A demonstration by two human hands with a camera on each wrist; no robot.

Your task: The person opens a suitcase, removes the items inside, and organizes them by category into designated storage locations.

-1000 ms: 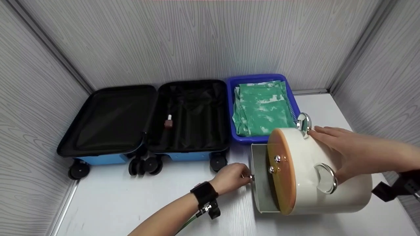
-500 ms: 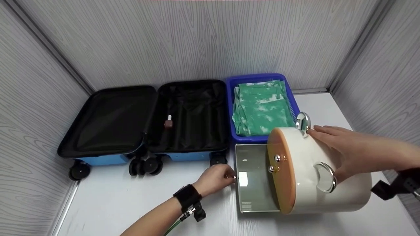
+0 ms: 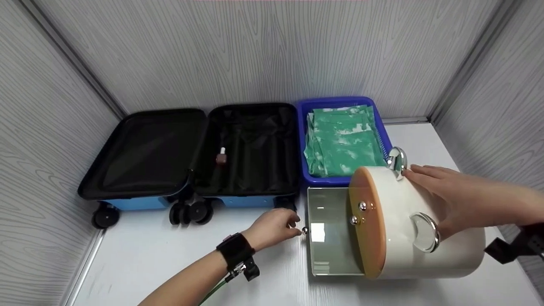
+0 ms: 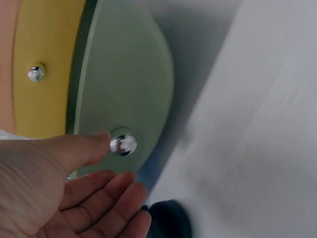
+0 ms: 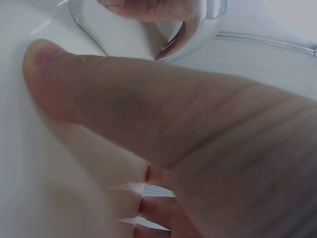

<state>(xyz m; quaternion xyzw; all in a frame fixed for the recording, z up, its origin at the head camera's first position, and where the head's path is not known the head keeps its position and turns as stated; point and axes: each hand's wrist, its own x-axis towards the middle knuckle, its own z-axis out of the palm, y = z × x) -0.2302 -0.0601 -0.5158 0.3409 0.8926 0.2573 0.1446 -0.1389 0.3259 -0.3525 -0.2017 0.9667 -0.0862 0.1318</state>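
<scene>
A cream storage box (image 3: 429,263) with an orange-yellow front (image 3: 369,242) lies at the right in the head view. Its grey-green drawer (image 3: 333,255) stands pulled out to the left. Beside the drawer's small silver knob (image 3: 304,230) is my left hand (image 3: 270,229), thumb and fingers apart. The left wrist view shows the thumb tip close against the knob (image 4: 123,144), the other fingers loosely bent and holding nothing. My right hand (image 3: 463,197) rests on the box between its two chrome handles (image 3: 427,231), fingers extended. In the right wrist view the thumb (image 5: 54,89) lies flat on the cream surface.
An open suitcase (image 3: 148,157) with black lining and blue shell lies at the back left. A small dark-red bottle with a white cap (image 3: 221,157) is in its right half. Behind the drawer, a blue basket (image 3: 304,170) holds folded green-and-white cloth (image 3: 344,144).
My left hand has pulled the drawer leftward out of the box, then let go of the knob and moved slightly away. The right hand has stayed on the box.
</scene>
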